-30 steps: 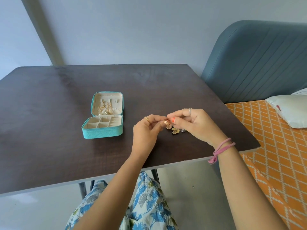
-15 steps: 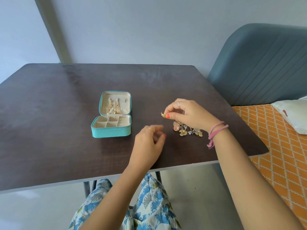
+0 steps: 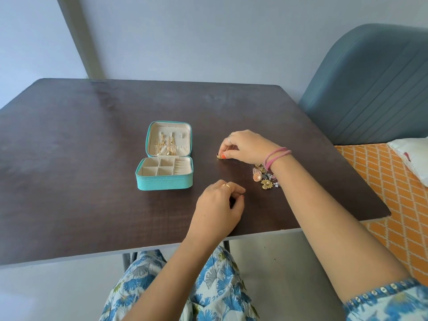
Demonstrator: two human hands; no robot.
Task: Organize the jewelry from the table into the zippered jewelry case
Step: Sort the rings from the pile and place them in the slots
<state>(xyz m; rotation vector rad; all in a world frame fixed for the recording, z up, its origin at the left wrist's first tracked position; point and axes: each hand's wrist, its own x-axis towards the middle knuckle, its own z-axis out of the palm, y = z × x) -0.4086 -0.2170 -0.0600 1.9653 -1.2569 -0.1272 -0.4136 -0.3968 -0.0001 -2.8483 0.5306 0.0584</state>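
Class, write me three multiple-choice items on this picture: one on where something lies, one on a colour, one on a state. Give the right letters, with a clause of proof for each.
1. Where is the loose jewelry pile?
A. Inside the case
B. On the table beside the right wrist
C. On the bed

2. What colour is the jewelry case outside?
A. Turquoise
B. Red
C. Black

3. What does the right hand hold?
A. Nothing
B. The case lid
C. A small gold piece

Answers:
B, the pile lies on the table at the wrist.
A, its outer wall is turquoise.
C, thumb and fingertips pinch it just above the table.
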